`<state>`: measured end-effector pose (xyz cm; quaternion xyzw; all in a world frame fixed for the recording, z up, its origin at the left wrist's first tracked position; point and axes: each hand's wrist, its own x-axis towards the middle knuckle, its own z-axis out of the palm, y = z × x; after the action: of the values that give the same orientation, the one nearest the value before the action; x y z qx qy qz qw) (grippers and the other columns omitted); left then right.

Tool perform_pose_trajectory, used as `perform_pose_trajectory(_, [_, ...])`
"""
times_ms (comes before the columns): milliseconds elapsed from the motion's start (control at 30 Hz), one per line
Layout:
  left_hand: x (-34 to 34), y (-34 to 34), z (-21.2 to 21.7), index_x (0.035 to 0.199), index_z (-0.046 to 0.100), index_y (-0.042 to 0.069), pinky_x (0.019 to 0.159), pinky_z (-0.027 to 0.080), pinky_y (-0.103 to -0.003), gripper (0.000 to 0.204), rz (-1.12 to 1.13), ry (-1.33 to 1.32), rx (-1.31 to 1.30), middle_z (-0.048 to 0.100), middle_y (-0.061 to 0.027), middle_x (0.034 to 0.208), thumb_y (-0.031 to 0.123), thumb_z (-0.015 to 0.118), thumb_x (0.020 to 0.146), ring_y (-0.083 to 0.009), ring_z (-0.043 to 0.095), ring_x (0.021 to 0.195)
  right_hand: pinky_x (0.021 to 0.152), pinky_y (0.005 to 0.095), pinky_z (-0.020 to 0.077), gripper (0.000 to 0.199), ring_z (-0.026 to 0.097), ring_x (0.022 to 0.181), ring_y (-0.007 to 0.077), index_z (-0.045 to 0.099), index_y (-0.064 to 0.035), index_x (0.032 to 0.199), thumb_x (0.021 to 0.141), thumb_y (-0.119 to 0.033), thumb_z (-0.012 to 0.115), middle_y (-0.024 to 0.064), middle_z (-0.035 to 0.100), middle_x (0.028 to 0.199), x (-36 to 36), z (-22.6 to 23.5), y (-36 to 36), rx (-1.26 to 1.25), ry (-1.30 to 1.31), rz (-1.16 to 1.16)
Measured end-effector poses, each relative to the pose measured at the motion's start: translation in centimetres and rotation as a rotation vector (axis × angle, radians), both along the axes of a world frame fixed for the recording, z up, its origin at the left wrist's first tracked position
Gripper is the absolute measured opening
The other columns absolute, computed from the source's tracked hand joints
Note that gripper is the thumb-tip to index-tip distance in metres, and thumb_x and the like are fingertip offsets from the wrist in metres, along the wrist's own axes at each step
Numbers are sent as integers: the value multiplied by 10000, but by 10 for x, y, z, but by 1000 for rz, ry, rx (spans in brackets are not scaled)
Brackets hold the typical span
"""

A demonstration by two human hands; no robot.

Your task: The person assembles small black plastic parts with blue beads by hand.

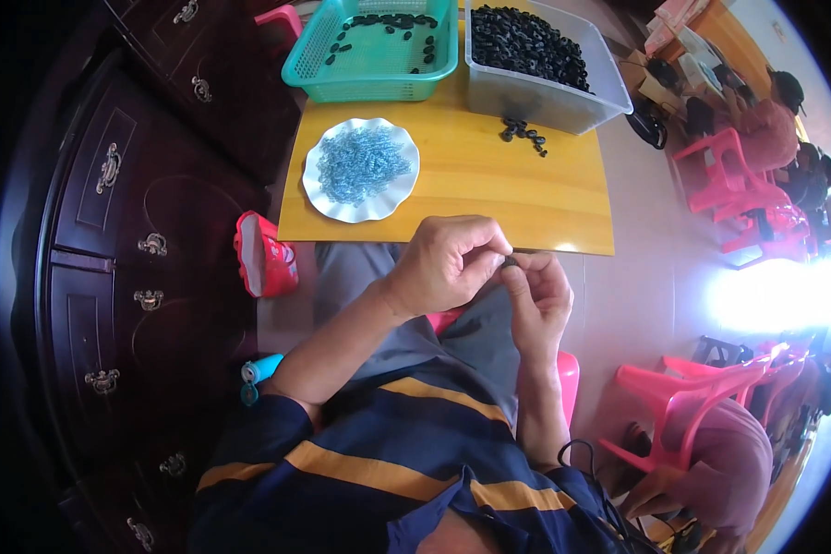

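Note:
Both my hands meet just in front of the table's near edge, over my lap. My right hand (540,300) pinches a small dark plastic piece (509,262) between thumb and fingertips; only a bit of it shows. My left hand (448,265) is closed, its thumb and forefinger pressed together against that piece. Whatever else the left fingertips hold is too small to make out. On the table, a white scalloped plate (406,198) carries a heap of tiny bluish, see-through-looking pieces (360,164). Several loose black pieces (523,134) lie right of it.
A green basket (369,89) with scattered black pieces and a clear bin (545,100) heaped with them stand at the yellow table's (462,175) far side. Dark drawers (148,245) rise at left, near a red bag (266,257). People sit on pink chairs (660,406) at right.

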<state>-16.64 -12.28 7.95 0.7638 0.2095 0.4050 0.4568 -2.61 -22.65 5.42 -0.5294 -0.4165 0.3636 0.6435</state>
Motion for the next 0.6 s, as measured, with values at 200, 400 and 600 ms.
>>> perform_pose_trajectory(200, [3, 4, -6, 881, 648, -3, 593, 501, -290, 72, -20, -23, -4, 663, -99, 741, -42, 677, 827, -186, 651, 656, 812, 244, 526, 93, 679, 864, 116, 579, 20, 1028, 961, -20, 629, 86, 708, 939, -6, -6, 2, -10, 86, -39])
perform_pose_trajectory(400, [11, 7, -8, 991, 667, 3, 628, 528, -333, 185, -32, -106, 65, 661, -114, 795, -9, 705, 810, -249, 674, 705, 831, 270, 503, 117, 637, 872, 113, 593, -50, 1065, 987, -132, 624, 50, 688, 969, 0, -21, 10, 47, 613, 74])
perform_pose_trajectory(600, [9, 5, -2, 1157, 645, 19, 664, 552, -326, 422, 72, -6, 205, 665, -96, 894, 43, 762, 752, -239, 685, 764, 856, 314, 514, 88, 658, 934, 146, 592, -66, 1074, 1005, -121, 580, 82, 695, 1031, -2, -4, 15, -33, 794, 114])
